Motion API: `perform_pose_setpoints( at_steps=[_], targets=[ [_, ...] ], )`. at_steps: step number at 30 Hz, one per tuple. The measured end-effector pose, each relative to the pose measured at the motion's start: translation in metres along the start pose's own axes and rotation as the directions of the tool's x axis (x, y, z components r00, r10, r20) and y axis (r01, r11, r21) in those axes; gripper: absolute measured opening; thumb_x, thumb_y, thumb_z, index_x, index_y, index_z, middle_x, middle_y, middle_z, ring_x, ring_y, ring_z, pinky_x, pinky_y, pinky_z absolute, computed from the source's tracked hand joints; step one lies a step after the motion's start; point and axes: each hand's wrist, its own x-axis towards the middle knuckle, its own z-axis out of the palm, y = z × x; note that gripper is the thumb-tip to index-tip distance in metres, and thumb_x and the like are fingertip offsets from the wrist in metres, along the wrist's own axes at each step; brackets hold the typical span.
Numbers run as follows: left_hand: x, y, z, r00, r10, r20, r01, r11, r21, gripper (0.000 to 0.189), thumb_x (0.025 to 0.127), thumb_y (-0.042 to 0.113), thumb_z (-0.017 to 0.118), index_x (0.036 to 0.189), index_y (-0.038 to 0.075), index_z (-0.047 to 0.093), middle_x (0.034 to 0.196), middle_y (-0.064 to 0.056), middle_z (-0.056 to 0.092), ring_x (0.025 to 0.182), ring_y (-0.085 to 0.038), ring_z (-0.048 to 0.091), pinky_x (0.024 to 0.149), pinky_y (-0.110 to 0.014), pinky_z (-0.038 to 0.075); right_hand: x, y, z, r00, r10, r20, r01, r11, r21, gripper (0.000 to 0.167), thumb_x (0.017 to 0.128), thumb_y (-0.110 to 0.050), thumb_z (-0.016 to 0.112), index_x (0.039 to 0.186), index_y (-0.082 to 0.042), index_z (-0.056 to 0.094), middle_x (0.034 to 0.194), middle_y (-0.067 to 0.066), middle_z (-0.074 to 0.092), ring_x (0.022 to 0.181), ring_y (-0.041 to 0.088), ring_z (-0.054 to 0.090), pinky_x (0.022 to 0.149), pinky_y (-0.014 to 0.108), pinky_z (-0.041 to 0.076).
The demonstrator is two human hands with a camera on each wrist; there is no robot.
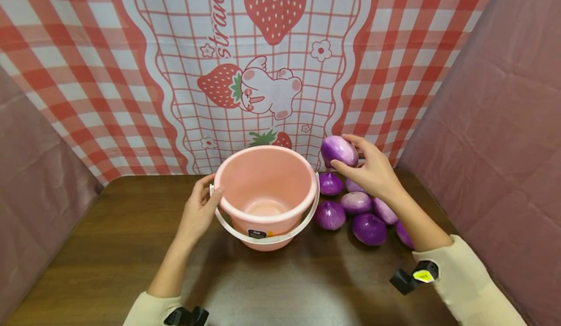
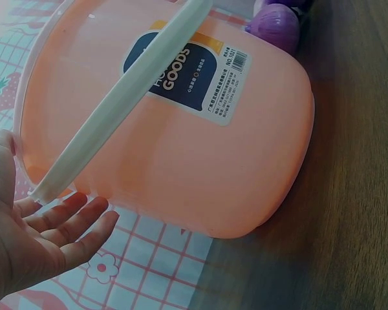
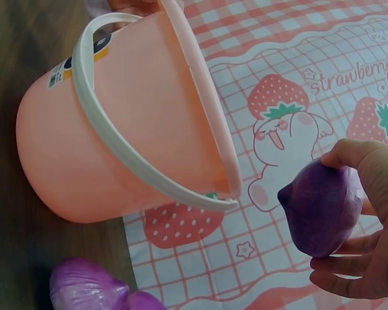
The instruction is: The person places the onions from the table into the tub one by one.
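There it was in the head view: the right hand (image 1: pixel 372 167) covered a slice of the purple onion (image 1: pixel 338 150) in its grip and partly blocked a paler onion (image 1: pixel 353 185) below, while the right forearm (image 1: pixel 420 219) cut across the rightmost onion (image 1: pixel 403 235)! The pink bucket (image 1: pixel 265 217) swallowed the bottom of a printed strawberry (image 1: pixel 284 140), and the lettering on its label (image 1: pixel 257 234) was too tiny to read. Over to the left wrist: the white handle (image 2: pixel 126 97) slashed across the label's brand name, the top edge clipped the bucket, and the left hand (image 2: pixel 39 239) ran off the side. In the right wrist view, the bottom edge chopped the nearby onions (image 3: pixel 84 287), and the bucket hid most of the left hand.
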Motion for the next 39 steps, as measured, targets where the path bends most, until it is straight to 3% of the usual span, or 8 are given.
perform_pose_setpoints(
  at_steps=[6,15,23,27,33,39],
  targets=[
    [0.000,0.000,0.000,1.000,0.000,-0.002,0.000,1.000,0.004,0.045,0.096,0.025,0.052,0.137,0.012,0.041,0.125,-0.022,0.058,0.096,-0.018,0.061,0.075,-0.018,0.050,0.002,0.000,0.003,1.000,-0.022,-0.002,0.023,1.000,0.015,0.069,0.080,-0.043,0.070,0.138,-0.018,0.043,0.132,0.006,0.053,0.108,0.024,0.057,0.083,0.042,0.053],
    [0.001,-0.001,0.000,1.000,-0.005,0.002,0.005,1.000,0.004,0.046,0.096,0.026,0.052,0.137,0.012,0.040,0.127,-0.022,0.057,0.105,-0.030,0.060,0.077,-0.019,0.049,0.003,-0.007,0.008,1.000,-0.023,0.008,0.023,1.000,0.019,0.068,0.079,-0.043,0.071,0.137,-0.021,0.044,0.129,0.007,0.054,0.105,0.024,0.059,0.080,0.041,0.052],
    [0.000,0.000,0.000,1.000,-0.005,-0.006,0.005,1.000,0.005,0.045,0.095,0.025,0.053,0.136,0.012,0.041,0.123,-0.022,0.059,0.088,-0.005,0.060,0.077,-0.025,0.052,0.005,-0.011,0.012,0.998,-0.051,0.034,0.050,0.998,0.027,0.067,0.081,-0.043,0.070,0.137,-0.020,0.043,0.131,0.010,0.053,0.106,0.028,0.059,0.080,0.042,0.052],
    [0.000,0.000,0.000,1.000,-0.006,-0.003,0.006,1.000,0.004,0.045,0.095,0.025,0.053,0.136,0.011,0.041,0.123,-0.022,0.059,0.086,-0.001,0.059,0.078,-0.026,0.053,0.007,-0.013,0.016,0.997,-0.073,0.036,0.072,0.997,0.031,0.066,0.081,-0.041,0.070,0.137,-0.017,0.044,0.131,0.010,0.053,0.105,0.029,0.059,0.080,0.042,0.053],
    [0.000,0.000,0.000,1.000,-0.007,-0.005,0.007,1.000,0.004,0.045,0.095,0.025,0.053,0.136,0.011,0.041,0.123,-0.022,0.059,0.087,-0.004,0.060,0.078,-0.027,0.053,0.008,-0.016,0.021,0.997,-0.072,0.042,0.069,0.996,0.051,0.068,0.080,-0.041,0.071,0.137,-0.017,0.044,0.130,0.008,0.055,0.103,0.025,0.060,0.077,0.039,0.054],
    [0.000,0.000,0.000,1.000,-0.004,-0.002,0.004,1.000,-0.001,0.045,0.095,0.025,0.053,0.136,0.011,0.041,0.125,-0.023,0.058,0.097,-0.020,0.061,0.077,-0.026,0.053,0.009,-0.020,0.025,0.994,-0.100,0.052,0.095,0.992,0.085,0.067,0.080,-0.038,0.072,0.137,-0.015,0.045,0.131,0.007,0.054,0.104,0.025,0.058,0.077,0.037,0.056]
  ],
)
